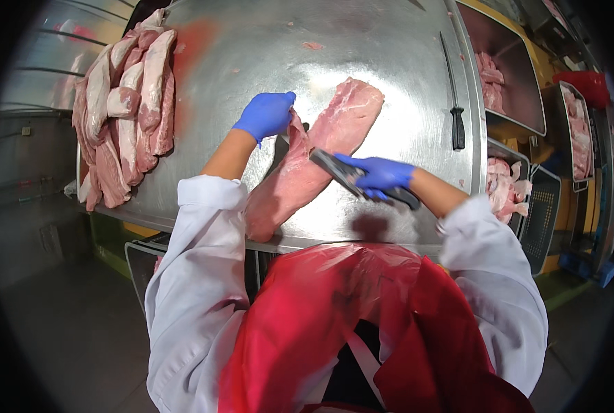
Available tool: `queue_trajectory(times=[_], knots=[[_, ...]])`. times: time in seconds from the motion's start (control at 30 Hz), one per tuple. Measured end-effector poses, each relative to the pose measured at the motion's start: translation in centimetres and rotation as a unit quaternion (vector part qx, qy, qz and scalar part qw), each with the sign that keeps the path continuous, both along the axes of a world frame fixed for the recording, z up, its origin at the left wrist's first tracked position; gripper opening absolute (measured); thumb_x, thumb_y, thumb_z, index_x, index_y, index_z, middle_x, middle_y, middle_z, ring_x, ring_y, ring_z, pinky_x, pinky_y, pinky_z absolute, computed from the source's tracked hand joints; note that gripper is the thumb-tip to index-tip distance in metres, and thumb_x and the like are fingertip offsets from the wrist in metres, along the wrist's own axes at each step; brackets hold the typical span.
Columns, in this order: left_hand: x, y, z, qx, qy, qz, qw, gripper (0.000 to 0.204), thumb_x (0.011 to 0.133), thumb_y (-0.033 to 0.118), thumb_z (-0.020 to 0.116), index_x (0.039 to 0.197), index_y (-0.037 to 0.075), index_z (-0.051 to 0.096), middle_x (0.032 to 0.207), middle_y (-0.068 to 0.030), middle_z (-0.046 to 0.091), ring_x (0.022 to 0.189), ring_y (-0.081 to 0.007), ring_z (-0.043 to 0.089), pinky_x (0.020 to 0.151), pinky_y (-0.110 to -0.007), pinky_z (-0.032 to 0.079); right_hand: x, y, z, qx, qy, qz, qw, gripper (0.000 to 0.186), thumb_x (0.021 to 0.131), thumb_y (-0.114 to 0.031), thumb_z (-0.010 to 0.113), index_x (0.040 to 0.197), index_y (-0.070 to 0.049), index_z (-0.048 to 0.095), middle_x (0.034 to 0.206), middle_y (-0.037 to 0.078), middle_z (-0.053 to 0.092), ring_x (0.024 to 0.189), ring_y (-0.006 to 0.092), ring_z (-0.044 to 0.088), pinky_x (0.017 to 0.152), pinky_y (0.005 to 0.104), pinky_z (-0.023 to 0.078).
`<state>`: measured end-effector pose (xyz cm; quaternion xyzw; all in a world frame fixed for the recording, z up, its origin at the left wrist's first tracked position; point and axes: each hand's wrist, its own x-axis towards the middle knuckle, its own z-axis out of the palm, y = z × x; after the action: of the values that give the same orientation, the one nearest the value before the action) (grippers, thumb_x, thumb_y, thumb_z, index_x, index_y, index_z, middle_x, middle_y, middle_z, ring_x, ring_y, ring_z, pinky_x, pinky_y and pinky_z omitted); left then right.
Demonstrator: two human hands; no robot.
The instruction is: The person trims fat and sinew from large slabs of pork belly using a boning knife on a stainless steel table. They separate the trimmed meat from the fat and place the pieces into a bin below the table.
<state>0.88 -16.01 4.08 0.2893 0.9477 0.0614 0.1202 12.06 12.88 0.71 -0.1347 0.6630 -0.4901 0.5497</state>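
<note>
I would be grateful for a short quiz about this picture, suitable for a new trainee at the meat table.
1. Which hand holds the grey-and-black tool?

2. True or false: the black-handled rod lies on the metal table, to the right of the large meat piece.

3. What does the left hand hold?
a) a metal bin
b) a flap of meat
c) the black-handled rod

Key:
1. The right hand.
2. True.
3. b
</note>
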Motion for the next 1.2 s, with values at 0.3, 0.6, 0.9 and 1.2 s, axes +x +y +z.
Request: queue_trajectory(times=[0.3, 0.6, 0.9, 1.2], knots=[[3.3, -0.1, 5.1, 0.024, 0.049, 0.012, 0.998, 0.02, 0.08, 0.014, 0.065, 0.097, 0.005, 0.062, 0.086, -0.021, 0.068, 0.082, -0.0434, 0.065, 0.072, -0.05, 0.051, 0.1, -6.6, -1.4, 0.016, 0.045, -0.003, 0.999, 0.083, 0.092, -0.008, 0.049, 0.162, -0.03, 0.011, 0.071, 0.008, 0.06, 0.05, 0.0152, 0.057, 0.047, 0.0311, 0.051], [14.6, -6.7, 16.2, 0.15, 0.182, 0.145, 0.961, 0.018, 0.08, 0.004, 0.063, 0.098, 0.002, 0.059, 0.087, -0.0214, 0.064, 0.083, -0.0413, 0.065, 0.072, -0.047, 0.051, 4.7, -14.3, -0.4, -0.022, 0.08, 0.112, 0.99, 0.048, 0.1, -0.024, 0.049, 0.148, -0.027, 0.042, 0.066, 0.004, 0.054, 0.05, 0.0131, 0.054, 0.045, 0.0303, 0.05], [45.6, -25.3, 19.6, 0.197, 0.216, 0.535, 0.793, 0.021, 0.085, 0.001, 0.043, 0.101, -0.001, 0.056, 0.084, -0.009, 0.056, 0.079, -0.0168, 0.055, 0.076, -0.028, 0.048, 8.2, -0.6, -2.5, -0.015, 0.022, -0.127, 0.992, 0.075, 0.094, -0.006, 0.053, 0.16, -0.026, 0.023, 0.076, 0.004, 0.062, 0.053, 0.0087, 0.053, 0.047, 0.0249, 0.046], [38.3, -14.8, 2.0, 0.267, 0.023, 0.534, 0.802, 0.058, 0.076, 0.016, 0.076, 0.127, -0.003, 0.056, 0.127, -0.0243, 0.059, 0.118, -0.038, 0.057, 0.101, -0.045, 0.046, 13.4, 6.1, -3.9, -0.056, 0.131, -0.317, 0.938, 0.079, 0.094, -0.002, 0.056, 0.161, -0.023, 0.02, 0.077, 0.002, 0.063, 0.056, 0.0067, 0.053, 0.052, 0.0248, 0.047]])
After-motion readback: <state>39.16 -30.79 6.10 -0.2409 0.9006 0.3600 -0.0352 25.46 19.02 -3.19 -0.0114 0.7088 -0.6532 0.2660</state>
